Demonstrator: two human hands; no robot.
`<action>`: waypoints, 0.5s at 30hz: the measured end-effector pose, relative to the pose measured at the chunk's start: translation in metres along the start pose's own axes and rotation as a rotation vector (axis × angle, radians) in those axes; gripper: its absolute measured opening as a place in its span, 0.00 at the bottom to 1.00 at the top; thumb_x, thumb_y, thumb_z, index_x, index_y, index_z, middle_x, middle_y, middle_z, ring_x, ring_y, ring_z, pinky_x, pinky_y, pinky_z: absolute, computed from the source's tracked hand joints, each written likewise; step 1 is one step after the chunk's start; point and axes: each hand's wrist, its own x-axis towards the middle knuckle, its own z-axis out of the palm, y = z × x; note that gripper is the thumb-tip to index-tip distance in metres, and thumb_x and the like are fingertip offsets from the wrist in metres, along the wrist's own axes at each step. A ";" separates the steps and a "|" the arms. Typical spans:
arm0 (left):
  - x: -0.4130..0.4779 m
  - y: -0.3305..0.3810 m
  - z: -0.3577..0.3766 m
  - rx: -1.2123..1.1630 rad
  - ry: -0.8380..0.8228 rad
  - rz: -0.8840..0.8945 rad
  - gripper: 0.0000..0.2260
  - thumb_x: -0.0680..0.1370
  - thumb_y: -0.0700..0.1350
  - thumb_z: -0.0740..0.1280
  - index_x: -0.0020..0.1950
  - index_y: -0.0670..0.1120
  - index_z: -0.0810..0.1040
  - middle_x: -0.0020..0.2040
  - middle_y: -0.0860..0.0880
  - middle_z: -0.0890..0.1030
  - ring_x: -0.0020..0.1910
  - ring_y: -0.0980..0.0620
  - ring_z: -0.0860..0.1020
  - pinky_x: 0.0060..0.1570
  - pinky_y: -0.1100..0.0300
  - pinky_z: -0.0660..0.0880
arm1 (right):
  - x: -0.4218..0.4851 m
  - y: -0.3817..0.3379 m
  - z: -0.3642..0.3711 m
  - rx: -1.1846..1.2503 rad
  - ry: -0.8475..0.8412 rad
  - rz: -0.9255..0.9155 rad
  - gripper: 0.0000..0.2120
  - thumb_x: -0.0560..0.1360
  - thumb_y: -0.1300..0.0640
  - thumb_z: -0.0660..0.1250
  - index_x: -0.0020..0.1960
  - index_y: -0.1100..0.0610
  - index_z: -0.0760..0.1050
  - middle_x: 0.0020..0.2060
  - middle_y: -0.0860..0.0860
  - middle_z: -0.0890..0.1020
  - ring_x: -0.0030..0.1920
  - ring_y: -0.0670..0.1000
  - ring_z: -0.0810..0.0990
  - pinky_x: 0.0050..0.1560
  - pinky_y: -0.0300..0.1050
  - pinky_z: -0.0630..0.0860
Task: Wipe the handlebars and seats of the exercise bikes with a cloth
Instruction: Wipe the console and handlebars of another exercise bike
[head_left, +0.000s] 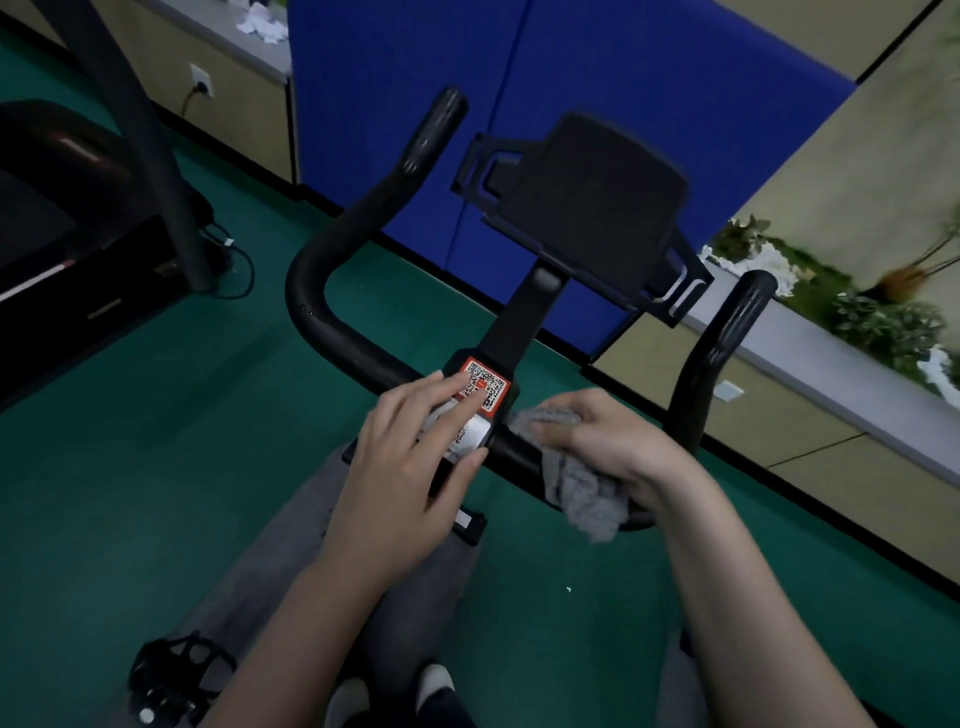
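Head camera, looking down over an exercise bike: the black handlebars curve up to a horn on each side, with a dark tablet holder on the stem between them. The left hand lies on the centre clamp with its fingers straight and spread, the fingertips touching a red-bordered QR sticker; it holds nothing. The right hand is curled round a grey cloth and clamps it against the crossbar just right of the clamp, with loose folds of the cloth hanging below the bar. The two hands are close but apart, and the clamp's edge shows between them. Below the bars are the person's grey trouser legs, and a black pedal sits low on the left. The floor is green. A treadmill stands to the left, a blue partition rises behind the bike, and a planter of greenery runs along a ledge on the right.
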 end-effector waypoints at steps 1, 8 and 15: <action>0.000 0.000 0.000 -0.001 -0.001 0.000 0.18 0.79 0.49 0.62 0.68 0.45 0.73 0.67 0.51 0.72 0.69 0.51 0.66 0.67 0.50 0.65 | -0.001 0.006 -0.003 0.019 -0.015 0.028 0.05 0.71 0.55 0.70 0.45 0.56 0.80 0.44 0.66 0.83 0.39 0.60 0.80 0.44 0.57 0.77; -0.001 -0.003 0.002 0.017 0.014 0.005 0.18 0.78 0.48 0.62 0.68 0.45 0.73 0.68 0.51 0.71 0.69 0.52 0.65 0.67 0.50 0.65 | 0.008 0.004 0.015 0.016 0.051 -0.021 0.03 0.75 0.56 0.67 0.47 0.53 0.79 0.44 0.55 0.84 0.46 0.54 0.83 0.55 0.56 0.79; 0.000 -0.005 0.003 0.024 0.008 0.011 0.19 0.79 0.50 0.61 0.68 0.46 0.73 0.68 0.51 0.71 0.69 0.52 0.65 0.67 0.49 0.66 | -0.028 0.009 0.024 -0.185 0.403 -0.208 0.05 0.76 0.60 0.66 0.46 0.50 0.72 0.34 0.47 0.79 0.31 0.41 0.77 0.30 0.28 0.68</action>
